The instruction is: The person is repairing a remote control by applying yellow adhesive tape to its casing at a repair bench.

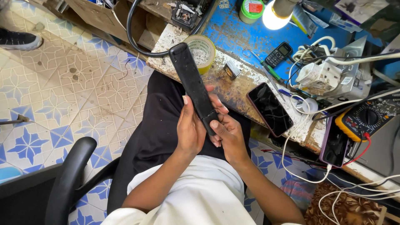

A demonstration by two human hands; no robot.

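Black plastic fills both my hands: I grip a long, flat power strip [193, 85] by its near end, above my lap and just off the edge of the counter [233, 89]. My left hand [190, 129] wraps it from the left, thumb up along its side. My right hand [227, 135] clasps it from the right, thumb pressed on its face near the lower end. The strip tilts away from me, its far end reaching up beside a roll of yellow tape [203, 52] on the counter, and its thick black cable [137, 35] loops off from that far end over the counter's corner.

Right of the strip, on the counter's worn edge, lies a smartphone [270, 109] with a cracked dark screen. Beyond the strip's far end to the right sits a small keypad phone [279, 54]. Further right of the strip are a white adapter [318, 77] amid white cords and a yellow multimeter [366, 118]. A lit lamp [275, 14] glows well beyond the strip. Left of the strip is blue-patterned tiled floor [62, 83].
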